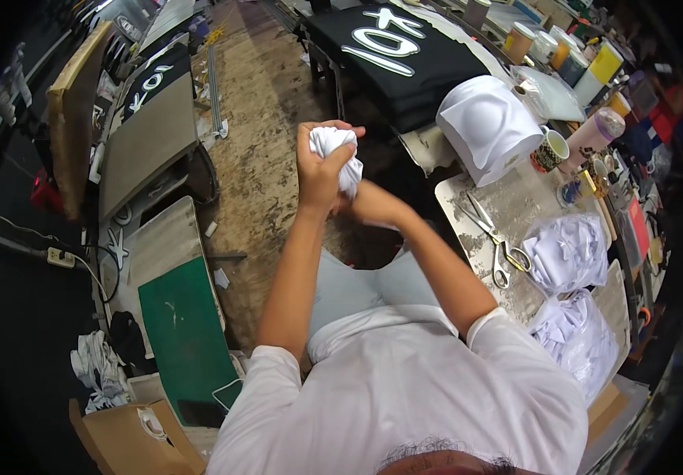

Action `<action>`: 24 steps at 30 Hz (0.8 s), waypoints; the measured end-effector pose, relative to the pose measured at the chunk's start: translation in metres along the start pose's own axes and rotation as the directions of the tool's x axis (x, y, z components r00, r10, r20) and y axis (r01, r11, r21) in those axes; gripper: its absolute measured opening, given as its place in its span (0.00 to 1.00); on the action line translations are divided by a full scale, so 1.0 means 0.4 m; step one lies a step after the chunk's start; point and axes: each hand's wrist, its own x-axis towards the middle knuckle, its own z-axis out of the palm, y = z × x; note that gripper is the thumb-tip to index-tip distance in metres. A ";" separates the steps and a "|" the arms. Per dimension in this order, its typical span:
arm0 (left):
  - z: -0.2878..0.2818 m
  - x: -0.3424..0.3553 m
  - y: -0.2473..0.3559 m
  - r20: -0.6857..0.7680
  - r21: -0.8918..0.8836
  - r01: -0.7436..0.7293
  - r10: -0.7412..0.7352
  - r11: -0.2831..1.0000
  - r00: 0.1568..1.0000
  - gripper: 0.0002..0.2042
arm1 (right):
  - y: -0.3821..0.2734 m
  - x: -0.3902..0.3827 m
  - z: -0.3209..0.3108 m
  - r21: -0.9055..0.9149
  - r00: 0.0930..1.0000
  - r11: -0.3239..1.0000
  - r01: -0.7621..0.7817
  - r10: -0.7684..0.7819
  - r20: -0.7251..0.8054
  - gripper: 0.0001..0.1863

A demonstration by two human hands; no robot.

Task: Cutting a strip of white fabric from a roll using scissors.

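Note:
A bunched white cloth (330,142) is held up in front of me, over the aisle between the work tables. My left hand (317,178) is closed around it, thumb across the folds. Just below, my right hand (373,204) grips the lower end of the same cloth; its fingers are partly hidden and slightly blurred. The cloth looks twisted or rolled between the two hands. What kind of item it is cannot be made out.
To the right, a worn table (468,214) carries scissors (499,247), bags of white fabric (569,253), a patterned cup (550,150) and a stack of white moulded pieces (485,127). Black printed fabric (389,71) lies beyond. A green board (185,332) and cardboard box (140,439) are left.

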 end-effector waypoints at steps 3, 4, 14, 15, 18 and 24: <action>-0.058 0.027 -0.024 -0.027 0.315 -0.106 0.121 0.943 0.992 0.26 | -0.147 -0.094 0.019 -0.366 0.974 0.930 0.007 0.076 0.212 0.10; -0.069 0.034 -0.026 0.044 0.580 -0.222 0.242 0.784 0.969 0.27 | -0.223 -0.125 -0.010 -0.395 0.944 0.917 -0.060 0.181 0.276 0.11; -0.055 -0.042 -0.018 0.355 0.251 -0.128 0.032 0.959 0.935 0.39 | -0.316 0.013 -0.191 0.155 0.960 0.986 0.060 -0.015 -0.281 0.11; -0.035 -0.050 0.003 0.337 0.246 -0.055 -0.032 0.968 0.941 0.36 | -0.285 0.020 -0.191 0.297 0.961 0.952 0.071 0.015 -0.276 0.10; -0.035 -0.051 0.031 0.216 0.119 0.105 -0.129 0.987 0.968 0.29 | -0.211 0.019 -0.152 0.549 0.975 0.836 0.006 0.117 -0.188 0.09; -0.104 -0.014 -0.036 -0.087 -0.184 0.138 -0.156 0.973 0.984 0.19 | -0.097 0.018 0.008 0.250 0.972 0.968 -0.033 0.089 -0.217 0.11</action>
